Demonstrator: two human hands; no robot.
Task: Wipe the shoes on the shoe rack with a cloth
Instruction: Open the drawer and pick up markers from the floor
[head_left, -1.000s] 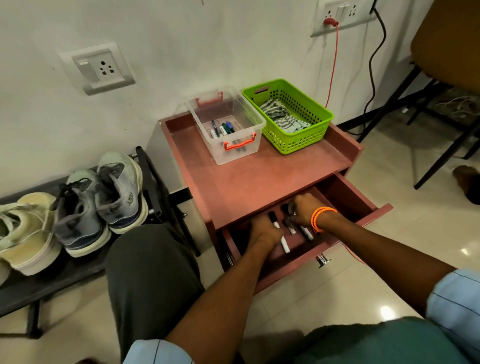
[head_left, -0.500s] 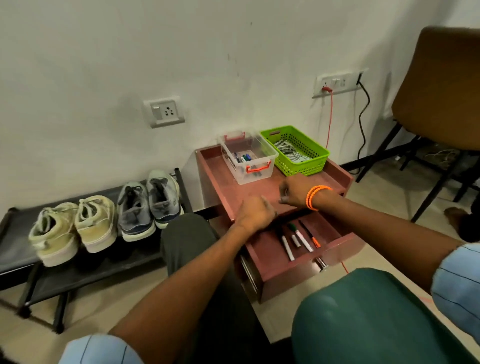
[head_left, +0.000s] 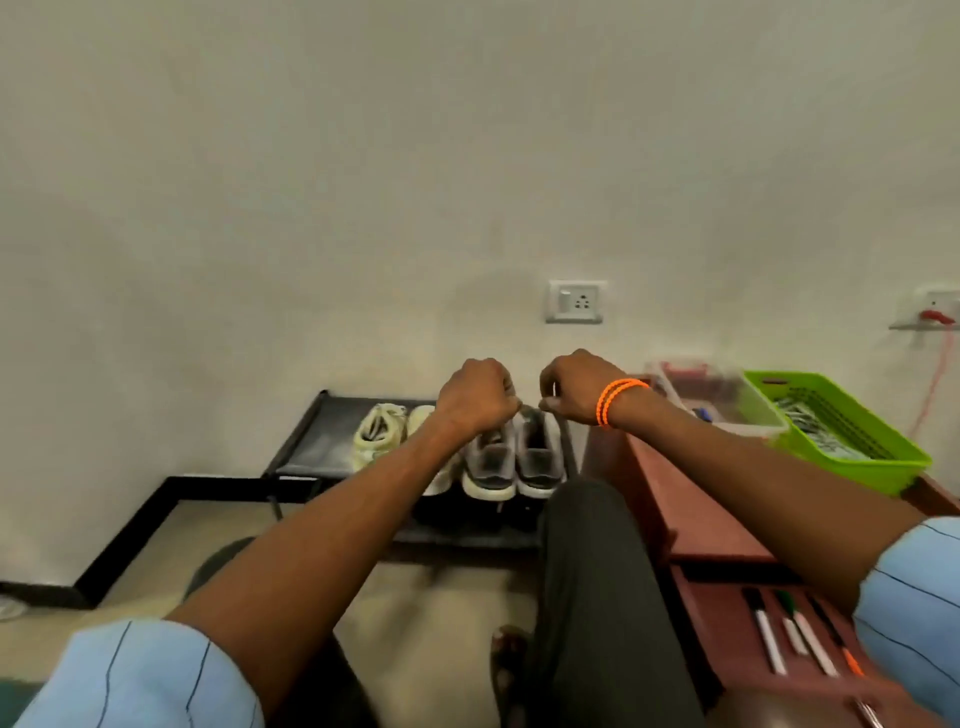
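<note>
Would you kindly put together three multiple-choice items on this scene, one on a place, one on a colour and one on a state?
1. Where do the grey shoes stand?
A. on the black shoe rack
B. in the green basket
C. in the drawer

2. What colour are the bands on the right wrist?
A. blue
B. orange
C. white

3. How is the drawer with the markers?
A. pulled open
B. shut
C. taken out and set on the floor

Answers: 1 A, the pair sits on the rack beside the cream shoes. 2 B, both bands are orange. 3 A, the markers lie exposed inside it.
</note>
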